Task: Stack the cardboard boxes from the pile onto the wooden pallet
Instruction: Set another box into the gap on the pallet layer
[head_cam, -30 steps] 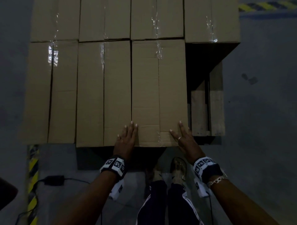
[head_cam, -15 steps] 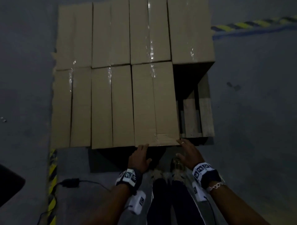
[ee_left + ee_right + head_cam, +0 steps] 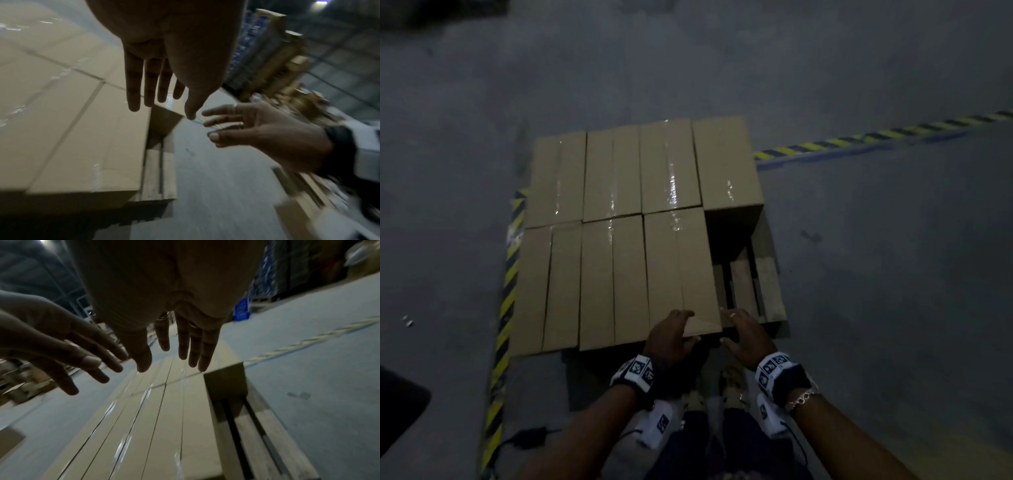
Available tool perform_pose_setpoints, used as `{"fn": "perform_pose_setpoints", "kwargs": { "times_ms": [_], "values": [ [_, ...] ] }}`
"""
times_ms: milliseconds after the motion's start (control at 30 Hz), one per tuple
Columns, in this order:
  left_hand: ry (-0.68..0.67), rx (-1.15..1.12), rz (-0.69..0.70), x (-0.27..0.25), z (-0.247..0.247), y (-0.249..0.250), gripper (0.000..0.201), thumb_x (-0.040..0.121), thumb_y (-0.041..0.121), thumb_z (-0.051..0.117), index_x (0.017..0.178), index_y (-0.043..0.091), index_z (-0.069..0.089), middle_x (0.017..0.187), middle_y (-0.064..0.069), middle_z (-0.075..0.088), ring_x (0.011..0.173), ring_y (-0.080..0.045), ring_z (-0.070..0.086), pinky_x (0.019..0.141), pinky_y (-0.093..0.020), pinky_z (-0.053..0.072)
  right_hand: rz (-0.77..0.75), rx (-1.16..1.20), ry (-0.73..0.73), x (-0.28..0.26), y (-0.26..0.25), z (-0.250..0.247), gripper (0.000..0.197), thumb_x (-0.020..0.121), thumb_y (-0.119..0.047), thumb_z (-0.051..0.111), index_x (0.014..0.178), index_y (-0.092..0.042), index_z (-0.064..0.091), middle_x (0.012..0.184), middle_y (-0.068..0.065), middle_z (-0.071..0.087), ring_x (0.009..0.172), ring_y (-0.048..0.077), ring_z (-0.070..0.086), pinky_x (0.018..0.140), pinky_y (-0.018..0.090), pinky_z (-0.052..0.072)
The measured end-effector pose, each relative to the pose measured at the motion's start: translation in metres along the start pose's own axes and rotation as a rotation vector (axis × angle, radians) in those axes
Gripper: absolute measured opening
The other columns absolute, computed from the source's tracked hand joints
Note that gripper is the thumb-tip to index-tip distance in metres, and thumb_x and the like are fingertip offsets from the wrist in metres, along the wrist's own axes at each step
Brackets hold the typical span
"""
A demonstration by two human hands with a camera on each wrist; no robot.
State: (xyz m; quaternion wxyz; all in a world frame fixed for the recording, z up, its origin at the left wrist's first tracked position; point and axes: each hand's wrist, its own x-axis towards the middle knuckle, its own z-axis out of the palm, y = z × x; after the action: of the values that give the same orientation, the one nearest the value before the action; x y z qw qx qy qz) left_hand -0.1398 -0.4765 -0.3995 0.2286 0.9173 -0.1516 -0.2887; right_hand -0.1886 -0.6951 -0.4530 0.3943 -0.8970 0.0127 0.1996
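Our left hand and right hand hang just off the near end of the last-placed box, fingers spread and straight in both wrist views, holding nothing. That box sits in the near row on the wooden pallet, flush against its neighbour on the left, with seven cardboard boxes making up the layer. We judge the main risk lies in the one bare slot at the near right, where the slats still show beside the far-right box: the next box must drop into a tight gap, and if we bring it in skewed its corner could catch the placed box or nudge the row out of line. The near row also seems to overhang the pallet's front edge, so a push from the far side might tip a box toward our feet. The pile itself is out of the head view, so we cannot tell how many remain.
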Motion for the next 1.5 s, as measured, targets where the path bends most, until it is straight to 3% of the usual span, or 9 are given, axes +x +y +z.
{"fn": "perform_pose_setpoints", "kwargs": {
  "times_ms": [300, 500, 767, 933, 1000, 1100, 1167, 1367, 1500],
  "values": [
    [-0.113, 0.147, 0.363, -0.007, -0.026, 0.071, 0.062, 0.095, 0.041, 0.063, 0.147, 0.013, 0.043, 0.139, -0.011, 0.051, 0.115, -0.032, 0.058, 0.088, -0.037, 0.046, 0.232, 0.063, 0.341, -0.095, -0.027, -0.053, 0.06, 0.089, -0.02, 0.074, 0.145, -0.017, 0.052, 0.139, 0.008, 0.055, 0.125, 0.026, 0.055, 0.095, 0.02, 0.037],
    [-0.148, 0.085, 0.6, -0.023, -0.005, 0.115, 0.064, 0.094, 0.044, 0.064, 0.147, 0.016, 0.042, 0.143, -0.008, 0.05, 0.12, -0.031, 0.057, 0.091, -0.038, 0.049, 0.466, 0.197, 0.644, -0.193, -0.033, -0.036, 0.057, 0.087, -0.019, 0.075, 0.141, -0.015, 0.056, 0.136, 0.007, 0.058, 0.116, 0.027, 0.06, 0.095, 0.031, 0.048],
    [-0.301, 0.233, 0.945, -0.05, 0.061, 0.214, 0.062, 0.089, 0.04, 0.072, 0.142, 0.016, 0.049, 0.139, -0.012, 0.051, 0.119, -0.033, 0.056, 0.094, -0.039, 0.047, 0.8, 0.377, 1.005, -0.329, -0.011, 0.016, 0.06, 0.085, -0.034, 0.077, 0.141, -0.029, 0.054, 0.129, -0.013, 0.053, 0.108, 0.008, 0.058, 0.093, 0.03, 0.052],
    [-0.432, 0.328, 1.158, -0.088, 0.118, 0.27, 0.066, 0.091, 0.044, 0.068, 0.146, 0.017, 0.045, 0.143, -0.011, 0.047, 0.124, -0.033, 0.052, 0.098, -0.04, 0.046, 0.885, 0.536, 1.262, -0.402, 0.028, 0.076, 0.059, 0.071, -0.053, 0.071, 0.124, -0.068, 0.049, 0.119, -0.005, 0.062, 0.105, 0.018, 0.065, 0.089, 0.047, 0.057],
    [-0.489, 0.382, 1.211, -0.108, 0.139, 0.29, 0.068, 0.093, 0.046, 0.065, 0.15, 0.018, 0.039, 0.146, -0.009, 0.042, 0.127, -0.032, 0.049, 0.101, -0.04, 0.045, 0.932, 0.586, 1.319, -0.425, 0.007, 0.07, 0.058, 0.074, -0.043, 0.074, 0.126, -0.06, 0.054, 0.128, 0.002, 0.062, 0.116, 0.023, 0.062, 0.097, 0.047, 0.054],
    [-0.557, 0.462, 1.272, -0.137, 0.169, 0.315, 0.069, 0.096, 0.049, 0.061, 0.153, 0.02, 0.033, 0.151, -0.007, 0.037, 0.131, -0.029, 0.045, 0.105, -0.039, 0.042, 1.009, 0.628, 1.396, -0.461, -0.01, 0.069, 0.06, 0.085, -0.021, 0.076, 0.141, -0.019, 0.054, 0.136, 0.007, 0.057, 0.125, 0.024, 0.055, 0.102, 0.035, 0.048],
    [-0.59, 0.493, 1.312, -0.156, 0.188, 0.33, 0.07, 0.096, 0.05, 0.059, 0.153, 0.021, 0.031, 0.154, -0.007, 0.033, 0.134, -0.028, 0.043, 0.108, -0.037, 0.04, 1.027, 0.663, 1.463, -0.487, -0.007, 0.076, 0.066, 0.081, -0.031, 0.076, 0.141, -0.017, 0.053, 0.137, 0.007, 0.054, 0.127, 0.023, 0.054, 0.104, 0.04, 0.048],
    [-0.654, 0.48, 1.404, -0.223, 0.247, 0.395, 0.072, 0.094, 0.057, 0.057, 0.154, 0.026, 0.03, 0.156, -0.003, 0.031, 0.136, -0.025, 0.042, 0.109, -0.036, 0.04, 1.03, 0.526, 1.683, -0.583, 0.035, 0.082, 0.058, 0.086, -0.042, 0.07, 0.141, -0.041, 0.05, 0.141, -0.01, 0.052, 0.13, 0.014, 0.053, 0.103, 0.033, 0.05],
    [-0.662, 0.426, 1.489, -0.285, 0.294, 0.461, 0.07, 0.093, 0.056, 0.059, 0.151, 0.026, 0.033, 0.153, 0.0, 0.034, 0.13, -0.022, 0.048, 0.102, -0.032, 0.043, 0.997, 0.486, 1.871, -0.666, 0.063, 0.07, 0.065, 0.088, -0.024, 0.074, 0.139, -0.055, 0.047, 0.138, -0.034, 0.042, 0.128, 0.007, 0.051, 0.103, 0.041, 0.051]
  ]
}}
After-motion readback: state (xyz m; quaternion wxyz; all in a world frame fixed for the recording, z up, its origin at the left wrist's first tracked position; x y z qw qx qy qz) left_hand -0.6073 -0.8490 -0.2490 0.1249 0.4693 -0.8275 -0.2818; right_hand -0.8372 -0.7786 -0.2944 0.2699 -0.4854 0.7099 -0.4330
